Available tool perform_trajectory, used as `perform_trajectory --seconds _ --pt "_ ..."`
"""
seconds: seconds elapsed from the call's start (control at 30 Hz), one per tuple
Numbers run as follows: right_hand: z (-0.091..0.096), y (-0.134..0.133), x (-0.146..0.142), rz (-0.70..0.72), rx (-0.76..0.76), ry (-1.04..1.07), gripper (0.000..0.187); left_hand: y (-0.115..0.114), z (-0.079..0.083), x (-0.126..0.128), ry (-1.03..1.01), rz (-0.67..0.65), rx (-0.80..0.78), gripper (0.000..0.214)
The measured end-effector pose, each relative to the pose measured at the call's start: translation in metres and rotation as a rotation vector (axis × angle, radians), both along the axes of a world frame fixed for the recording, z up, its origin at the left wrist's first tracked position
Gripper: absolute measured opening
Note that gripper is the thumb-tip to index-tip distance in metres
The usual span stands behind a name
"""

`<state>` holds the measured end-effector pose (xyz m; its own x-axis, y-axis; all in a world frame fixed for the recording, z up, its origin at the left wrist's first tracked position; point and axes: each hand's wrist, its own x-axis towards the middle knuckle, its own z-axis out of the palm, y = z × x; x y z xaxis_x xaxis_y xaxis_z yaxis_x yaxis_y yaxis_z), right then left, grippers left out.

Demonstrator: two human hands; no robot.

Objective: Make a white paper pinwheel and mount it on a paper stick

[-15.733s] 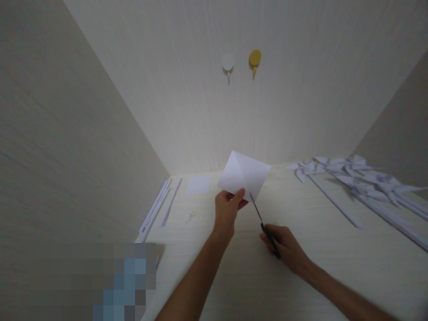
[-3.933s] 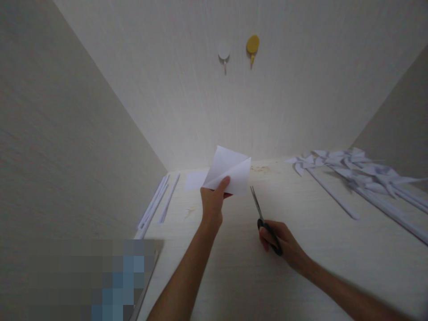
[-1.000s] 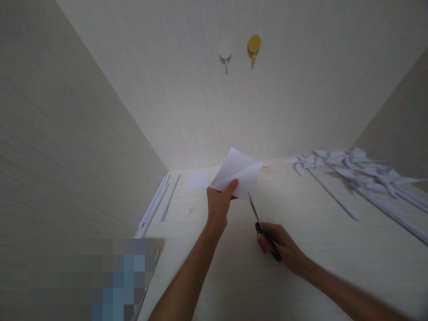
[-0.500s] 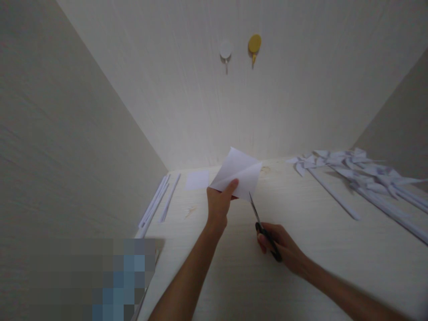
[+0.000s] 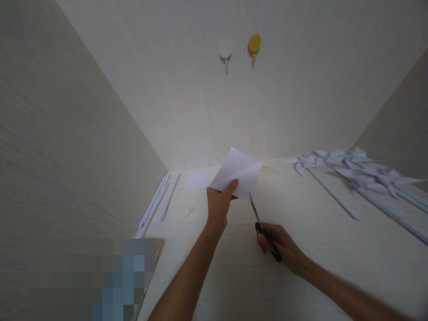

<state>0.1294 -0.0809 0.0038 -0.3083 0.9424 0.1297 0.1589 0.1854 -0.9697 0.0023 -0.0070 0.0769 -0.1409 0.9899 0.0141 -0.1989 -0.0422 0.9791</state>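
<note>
A square white sheet of paper [image 5: 238,171] with faint crease lines is held up over the table, turned with a corner toward me. My left hand [image 5: 220,200] pinches its lower left part, thumb on top and the other fingers hidden beneath. In my right hand [image 5: 276,243] is a pair of scissors [image 5: 256,211] with black handles, my fingers wrapped round them. The blades look closed or nearly so, and their tip meets the paper's near corner.
Rolled white paper sticks [image 5: 155,200] lie at the left, by a flat white paper square [image 5: 197,179]. Several paper pinwheels [image 5: 371,178] on paper sticks are heaped at the right. A white hook [image 5: 225,50] and a yellow hook [image 5: 254,43] are on the wall behind the table [image 5: 240,272].
</note>
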Motion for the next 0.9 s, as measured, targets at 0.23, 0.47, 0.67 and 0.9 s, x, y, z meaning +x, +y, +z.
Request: perform_trajectory --seconds 0.23,0.47,0.67,0.9 --pt "0.0014 -0.0008 -0.001 -0.015 -0.007 -0.004 0.033 -0.0007 0.0004 0.0003 -0.006 -0.003 0.008 0.033" --pt "0.0016 -0.0005 -0.0006 -0.008 0.002 -0.012 0.034 -0.0006 0.0009 -0.0004 0.002 -0.006 0.018 0.033" --pt "0.0014 -0.0006 -0.0004 -0.012 -0.002 -0.034 0.037 -0.0003 -0.0002 -0.0006 -0.003 -0.01 0.011 0.033" --pt "0.0004 0.0 -0.0007 -0.013 0.005 -0.03 0.038 0.0 0.0006 0.0 -0.001 -0.004 0.0 0.032"
